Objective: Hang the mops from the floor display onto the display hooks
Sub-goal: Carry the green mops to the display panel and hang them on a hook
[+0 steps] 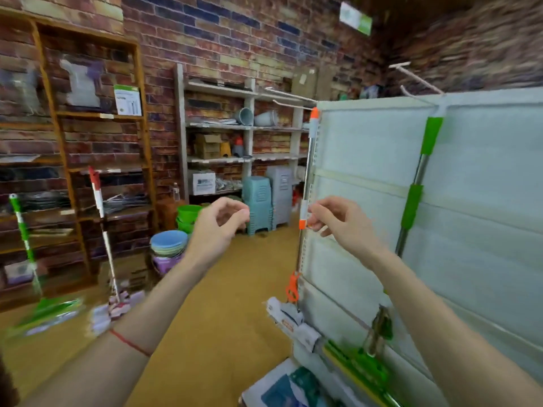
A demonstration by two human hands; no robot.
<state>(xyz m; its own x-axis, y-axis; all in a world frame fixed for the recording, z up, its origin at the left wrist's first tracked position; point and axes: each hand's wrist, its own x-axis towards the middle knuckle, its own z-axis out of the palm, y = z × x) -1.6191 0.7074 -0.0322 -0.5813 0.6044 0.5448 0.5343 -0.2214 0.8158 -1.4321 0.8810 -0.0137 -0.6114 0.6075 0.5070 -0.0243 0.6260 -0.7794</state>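
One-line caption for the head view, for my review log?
Both hands, left hand and right hand, raised by the orange mop hanging beside the green mop; two more mops stand behind.

Two mops are already up on the white display panel (484, 177): the orange-tipped mop (307, 183) hangs straight down along the panel's left edge, and the green-handled mop (412, 201) hangs a bit tilted from a hook (417, 80) near the top edge. Two more are on the floor by the brick wall, the red-and-white mop (101, 218) and the green-and-white mop (25, 230), both standing upright on their heads.
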